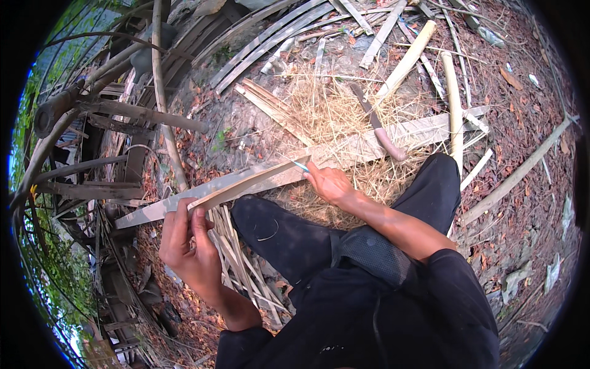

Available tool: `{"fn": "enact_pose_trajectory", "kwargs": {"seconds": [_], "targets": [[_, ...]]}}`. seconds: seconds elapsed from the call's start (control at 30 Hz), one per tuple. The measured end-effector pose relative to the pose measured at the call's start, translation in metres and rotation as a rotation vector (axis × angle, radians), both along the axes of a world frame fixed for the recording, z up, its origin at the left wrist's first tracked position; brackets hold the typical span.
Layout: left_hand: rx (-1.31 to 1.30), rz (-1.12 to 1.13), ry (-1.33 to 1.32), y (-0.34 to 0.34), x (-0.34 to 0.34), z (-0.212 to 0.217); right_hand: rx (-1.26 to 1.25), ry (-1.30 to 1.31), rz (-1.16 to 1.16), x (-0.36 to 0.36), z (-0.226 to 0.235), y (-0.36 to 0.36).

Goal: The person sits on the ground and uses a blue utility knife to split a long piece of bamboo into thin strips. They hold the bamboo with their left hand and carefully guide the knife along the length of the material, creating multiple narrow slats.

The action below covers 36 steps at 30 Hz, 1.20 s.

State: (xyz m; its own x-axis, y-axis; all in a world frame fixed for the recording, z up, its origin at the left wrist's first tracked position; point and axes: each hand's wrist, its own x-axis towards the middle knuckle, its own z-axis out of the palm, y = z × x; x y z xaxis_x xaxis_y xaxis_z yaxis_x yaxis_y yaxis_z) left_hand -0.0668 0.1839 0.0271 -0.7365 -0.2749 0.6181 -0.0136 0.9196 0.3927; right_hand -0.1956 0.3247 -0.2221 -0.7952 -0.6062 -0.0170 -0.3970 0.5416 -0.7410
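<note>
The left hand (187,243) is pinching the near end of a thin bamboo strip (246,184), fingers closed around it, and the right hand (329,183) is gripping the same strip further along, right where something small and bluish (300,165) is poking out from the fingers. It could be a blade or a marker; it's too small to tell. So both hands are clamped on the one strip, well apart from each other, with the strip running between them at a slant.

Right behind the strip a wide, flat, pale split plank of bamboo (369,144) is lying across the ground, so the two overlap and it's hard to see where one edge ends. Under the left hand a bundle of finished thin slats (236,258) is piling up beside the person's dark trouser knee (276,237). Past the right hand a big knife with a pinkish handle (380,126) is resting on a heap of dry, straw-like shavings (332,111). Further out, round pale poles (409,58) and more split lengths are scattered over reddish leaf litter. Off to the left, a rough frame of weathered grey poles (110,111) is standing, bent by the lens and partly lost in the dark rim.
</note>
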Motion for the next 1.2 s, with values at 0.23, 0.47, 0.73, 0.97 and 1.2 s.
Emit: {"fn": "enact_pose_trajectory", "kwargs": {"seconds": [0.23,0.47,0.73,0.97,1.2], "targets": [[-0.070,-0.064,0.055,0.017,-0.012,-0.003,0.237,0.003,-0.058,-0.011,-0.102,0.017],[-0.112,0.012,0.046,0.000,-0.018,0.001,0.158,-0.308,-0.026,0.006,-0.045,0.010],[-0.031,0.092,0.087,-0.016,-0.030,-0.006,0.033,-0.258,-0.076,-0.007,-0.014,0.013],[0.031,0.253,0.091,-0.044,-0.027,-0.013,-0.009,-0.468,-0.127,-0.022,0.009,0.024],[0.028,0.264,0.027,-0.052,-0.018,-0.016,-0.197,-0.190,-0.036,-0.009,0.006,0.015]]}}
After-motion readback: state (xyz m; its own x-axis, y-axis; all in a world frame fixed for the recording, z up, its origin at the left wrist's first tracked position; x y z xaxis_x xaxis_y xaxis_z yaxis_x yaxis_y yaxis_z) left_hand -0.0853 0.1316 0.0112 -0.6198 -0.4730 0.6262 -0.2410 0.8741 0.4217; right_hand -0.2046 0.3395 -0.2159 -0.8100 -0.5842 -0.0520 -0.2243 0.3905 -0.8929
